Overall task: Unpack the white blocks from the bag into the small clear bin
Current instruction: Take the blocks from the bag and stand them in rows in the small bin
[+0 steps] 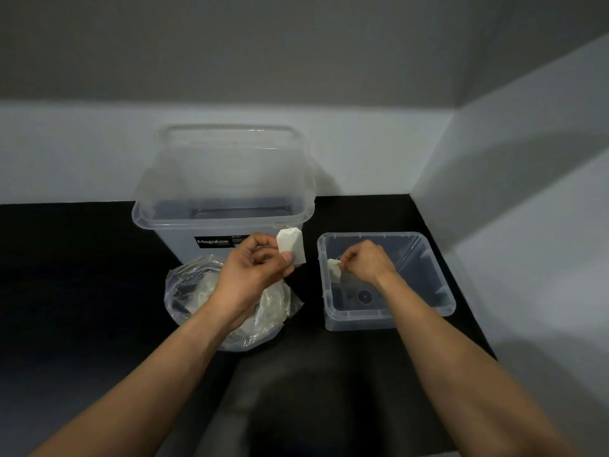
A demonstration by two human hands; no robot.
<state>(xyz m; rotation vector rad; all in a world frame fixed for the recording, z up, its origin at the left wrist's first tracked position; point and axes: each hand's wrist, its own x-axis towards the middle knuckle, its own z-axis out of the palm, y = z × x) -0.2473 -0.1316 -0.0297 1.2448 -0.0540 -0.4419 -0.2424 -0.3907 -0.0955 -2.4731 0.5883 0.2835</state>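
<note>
My left hand [255,265] pinches a flat white block [291,245] above the clear plastic bag [184,291], close to the front of the large bin. The bag lies on the black surface under my left forearm with more white pieces inside. My right hand [365,260] pinches a smaller white block [333,267] over the left side of the small clear bin [441,285]. That block hangs inside the bin's opening, near its left wall.
A large clear bin [184,219] with a Megabox label stands behind the bag, its lid tipped up against the wall. Grey-white walls close the back and the right side. The black surface [82,275] extends to the left.
</note>
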